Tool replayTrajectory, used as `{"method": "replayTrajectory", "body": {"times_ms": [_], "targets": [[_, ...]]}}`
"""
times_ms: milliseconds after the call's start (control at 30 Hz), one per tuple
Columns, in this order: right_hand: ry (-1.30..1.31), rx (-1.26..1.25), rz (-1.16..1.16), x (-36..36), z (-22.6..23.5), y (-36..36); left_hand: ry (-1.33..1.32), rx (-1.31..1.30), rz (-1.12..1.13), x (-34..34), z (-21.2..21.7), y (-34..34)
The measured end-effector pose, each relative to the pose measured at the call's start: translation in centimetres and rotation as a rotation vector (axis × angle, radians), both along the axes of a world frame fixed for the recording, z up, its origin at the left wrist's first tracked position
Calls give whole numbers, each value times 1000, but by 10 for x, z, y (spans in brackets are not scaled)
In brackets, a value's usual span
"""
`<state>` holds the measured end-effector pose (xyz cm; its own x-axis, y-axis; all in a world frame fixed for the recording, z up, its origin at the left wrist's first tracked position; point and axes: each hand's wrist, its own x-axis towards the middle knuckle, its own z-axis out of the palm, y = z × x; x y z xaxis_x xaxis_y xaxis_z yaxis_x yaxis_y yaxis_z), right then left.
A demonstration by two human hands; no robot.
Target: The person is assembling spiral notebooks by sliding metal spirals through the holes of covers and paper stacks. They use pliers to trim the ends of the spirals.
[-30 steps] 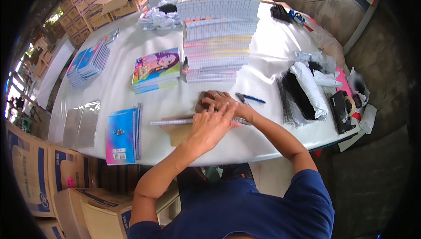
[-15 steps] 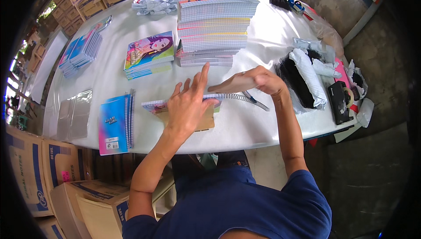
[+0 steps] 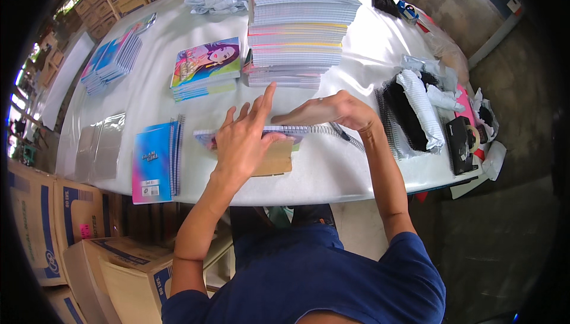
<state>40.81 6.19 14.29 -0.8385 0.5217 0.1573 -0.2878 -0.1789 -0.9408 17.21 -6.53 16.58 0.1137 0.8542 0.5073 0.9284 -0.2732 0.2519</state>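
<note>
My left hand (image 3: 242, 144) steadies a notebook (image 3: 205, 138) that stands on edge, its spine upward, against a brown block (image 3: 274, 160). The thumb presses the near side and the fingers stretch up, spread. A wire coil (image 3: 320, 128) runs along the spine's holes, its free end trailing right over the table. Over that coil my right hand (image 3: 350, 112) reaches leftward; its fingers are smeared by motion. A thin dark strip (image 3: 340, 131) shows beneath it, its kind unclear. To the left lie bound spiral notebooks (image 3: 153, 160) with blue and pink covers.
Beyond my hands rises a tall stack of unbound page blocks (image 3: 297, 42). Illustrated notebooks (image 3: 208, 62) and another stack (image 3: 113, 62) lie left of it. Clear plastic sleeves (image 3: 101, 149) lie at the left edge. Black coils (image 3: 409, 110) and a tape dispenser (image 3: 460, 146) are right; cartons (image 3: 83, 211) stand lower left.
The whole view has shifted slightly. My left hand still braces the notebook, and the blurred right hand stays over the coil, a little lower and further left.
</note>
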Motion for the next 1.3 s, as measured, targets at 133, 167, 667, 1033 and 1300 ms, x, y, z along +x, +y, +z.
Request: {"method": "replayTrajectory", "body": {"times_ms": [133, 167, 667, 1033, 1300], "targets": [[-395, 354, -40, -14, 10, 9, 21, -116, 17, -2, 7, -2], [-357, 355, -18, -14, 11, 10, 13, -115, 21, -5, 6, -2], [168, -308, 53, -30, -9, 11, -37, -44, 89, -24, 3, -4], [-239, 267, 53, -60, -2, 19, -60, -40, 114, -38, 1, -11], [-79, -80, 10, -78, 3, 3, -41, -62, 158, -48, 4, -19]]}}
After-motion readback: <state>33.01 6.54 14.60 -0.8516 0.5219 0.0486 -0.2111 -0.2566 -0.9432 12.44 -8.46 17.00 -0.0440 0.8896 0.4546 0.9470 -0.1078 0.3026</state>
